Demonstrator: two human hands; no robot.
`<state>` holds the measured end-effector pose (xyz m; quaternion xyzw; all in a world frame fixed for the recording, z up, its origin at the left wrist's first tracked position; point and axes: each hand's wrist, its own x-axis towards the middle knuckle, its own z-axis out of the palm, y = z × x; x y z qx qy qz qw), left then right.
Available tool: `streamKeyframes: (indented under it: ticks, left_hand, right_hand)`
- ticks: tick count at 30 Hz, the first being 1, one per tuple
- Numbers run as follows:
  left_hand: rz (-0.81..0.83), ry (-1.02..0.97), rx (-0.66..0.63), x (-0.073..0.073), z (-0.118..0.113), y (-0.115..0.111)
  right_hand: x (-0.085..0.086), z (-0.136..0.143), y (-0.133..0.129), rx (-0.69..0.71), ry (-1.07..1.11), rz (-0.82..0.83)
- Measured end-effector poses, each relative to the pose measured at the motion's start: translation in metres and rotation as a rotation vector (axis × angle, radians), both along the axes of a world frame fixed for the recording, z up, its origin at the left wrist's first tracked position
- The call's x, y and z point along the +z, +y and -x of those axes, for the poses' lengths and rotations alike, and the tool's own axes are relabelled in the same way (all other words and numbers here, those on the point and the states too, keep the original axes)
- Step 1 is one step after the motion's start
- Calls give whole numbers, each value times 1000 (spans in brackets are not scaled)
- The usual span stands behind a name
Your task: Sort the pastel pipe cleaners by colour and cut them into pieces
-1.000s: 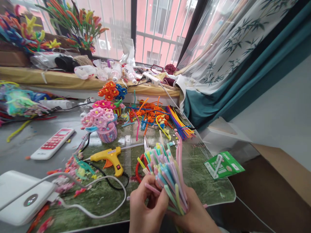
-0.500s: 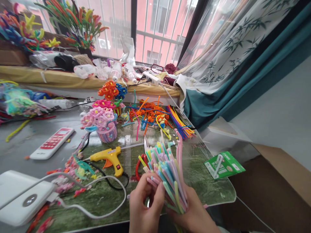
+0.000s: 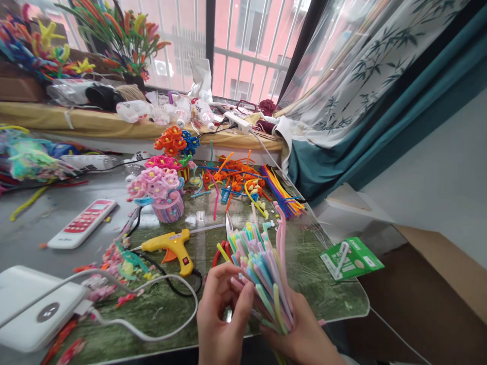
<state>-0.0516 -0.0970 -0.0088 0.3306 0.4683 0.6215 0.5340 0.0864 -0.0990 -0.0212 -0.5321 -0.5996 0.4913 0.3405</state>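
Note:
A thick bundle of pastel pipe cleaners (image 3: 262, 263), in pink, lilac, blue, mint and yellow, leans over the table's front edge. My right hand (image 3: 304, 332) is wrapped round its lower part. At the bundle's left side, the thumb and forefinger of my left hand (image 3: 222, 312) pinch at the tip of a pink pipe cleaner (image 3: 238, 284); the exact contact is partly hidden. Just behind the hands lie red-handled scissors (image 3: 228, 228), their handles partly covered. To the left, a yellow glue gun (image 3: 171, 246) rests on its side with a glue stick in its back.
A pot of pink fuzzy flowers (image 3: 167, 208) stands behind the glue gun. A white power bank (image 3: 38, 309) with a looping cable (image 3: 167, 337) lies front left, near a remote (image 3: 81, 224). Orange pipe-cleaner pieces (image 3: 236, 172) litter the back. A green packet (image 3: 352, 258) sits at the right edge.
My left hand has shifted slightly left and up, its forefinger reaching over the pink tips. The right hand and the bundle have stayed in place.

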Motion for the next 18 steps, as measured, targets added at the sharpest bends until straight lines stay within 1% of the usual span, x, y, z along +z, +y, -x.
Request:
streamKeyframes:
  ticks: [3, 7, 13, 18]
  left_hand:
    - [3, 15, -8, 1, 1, 0]
    - [13, 66, -13, 3, 1, 0]
    - [-21, 157, -36, 5, 1, 0]
    - [-24, 196, -53, 2, 0, 0]
  right_hand:
    - [2, 0, 0, 10, -2, -17]
    - [6, -1, 1, 19, -13, 4]
    - [-4, -4, -2, 0, -12, -41]
    - [-4, -5, -3, -9, 11, -35]
